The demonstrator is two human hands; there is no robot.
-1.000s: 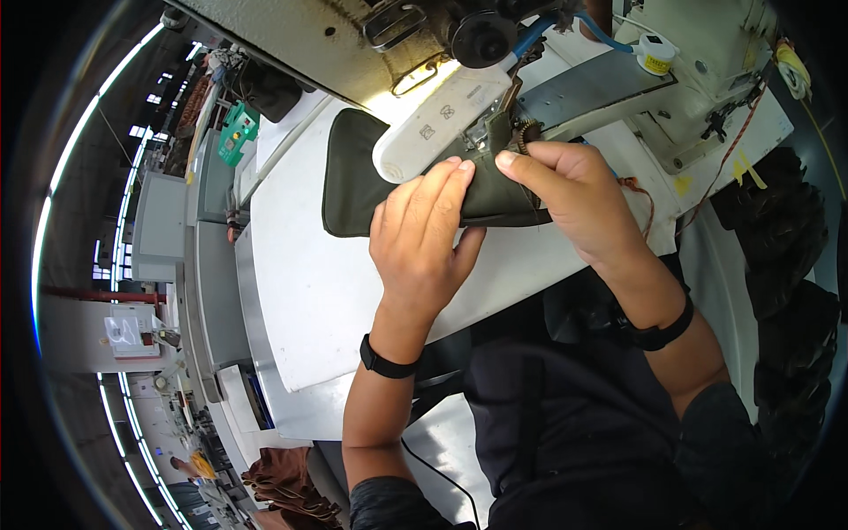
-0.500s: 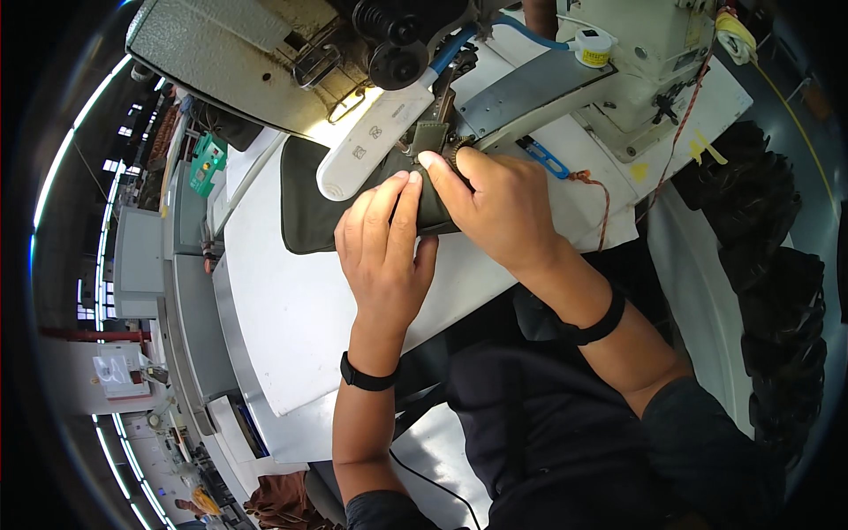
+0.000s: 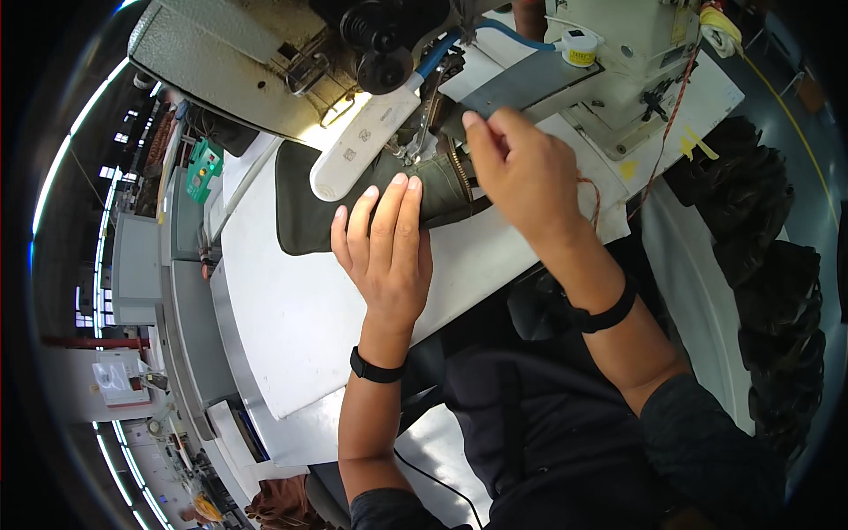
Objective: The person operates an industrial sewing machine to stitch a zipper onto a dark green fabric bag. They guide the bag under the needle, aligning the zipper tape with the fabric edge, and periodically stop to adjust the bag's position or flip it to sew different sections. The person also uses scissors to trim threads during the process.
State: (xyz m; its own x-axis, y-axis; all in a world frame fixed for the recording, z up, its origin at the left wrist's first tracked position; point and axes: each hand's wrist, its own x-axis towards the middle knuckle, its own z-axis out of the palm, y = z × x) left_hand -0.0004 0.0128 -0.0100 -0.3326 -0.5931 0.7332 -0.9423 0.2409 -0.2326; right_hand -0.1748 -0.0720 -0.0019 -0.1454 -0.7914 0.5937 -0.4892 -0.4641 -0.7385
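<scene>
A dark green fabric piece [image 3: 305,190], perhaps a pouch, lies on the white sewing table beneath the machine's needle area. Brass zipper teeth [image 3: 460,174] run along its right part. My left hand [image 3: 386,247] rests flat on the near edge of the fabric, fingers stretched toward the presser foot [image 3: 413,155]. Just right of the zipper, raised over the machine's grey arm, is my right hand [image 3: 530,177]. Its fingers are curled, with thumb and forefinger close together; a small dark greenish piece shows beside the thumb, and whatever they grip is mostly hidden.
The sewing machine head [image 3: 225,66] overhangs the work, with a white elongated lamp [image 3: 362,146] low over the fabric. A small white bottle [image 3: 579,49] stands on the grey arm [image 3: 530,84]. Dark pieces [image 3: 782,309] hang at the right; an orange cord [image 3: 671,132] dangles nearby.
My right hand has left the presser foot area, moving right and up, uncovering the zipper. The blue-handled tool is now hidden behind it. My left hand stays on the fabric.
</scene>
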